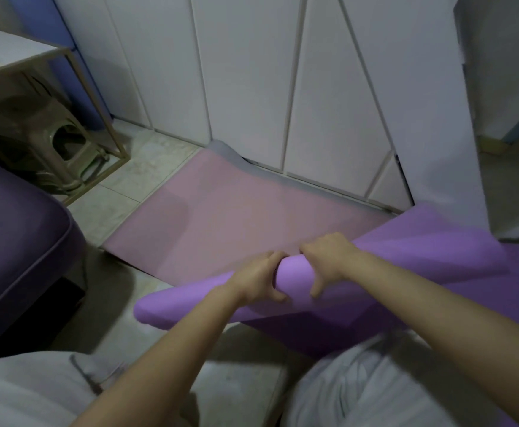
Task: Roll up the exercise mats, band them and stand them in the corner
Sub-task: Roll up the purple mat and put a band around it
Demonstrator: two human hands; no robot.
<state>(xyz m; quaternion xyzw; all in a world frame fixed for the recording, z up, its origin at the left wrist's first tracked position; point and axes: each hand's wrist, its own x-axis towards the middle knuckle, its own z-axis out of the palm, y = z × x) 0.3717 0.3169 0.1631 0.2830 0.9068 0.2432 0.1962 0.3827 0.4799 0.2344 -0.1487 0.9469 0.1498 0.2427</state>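
Purple mat, smooth matte foam, partly rolled into a soft cylinder lying slantwise across the floor; rounded blunt end at lower left, unrolled flap spreading flat at right. Left hand curled over the roll from the near side, fingers wrapped onto its top. Right hand just beside it, palm pressing down on the roll, thumb hooked under the near edge; both clamped on the foam. Beyond the roll, a pink mat lies flat, far edge curled up grey against white panelled cabinet doors. Pale stone-look floor tiles. Dark purple cushioned seat at left; plastic stool under a thin metal-framed side table. Light grey trousers on both knees, bottom of frame.
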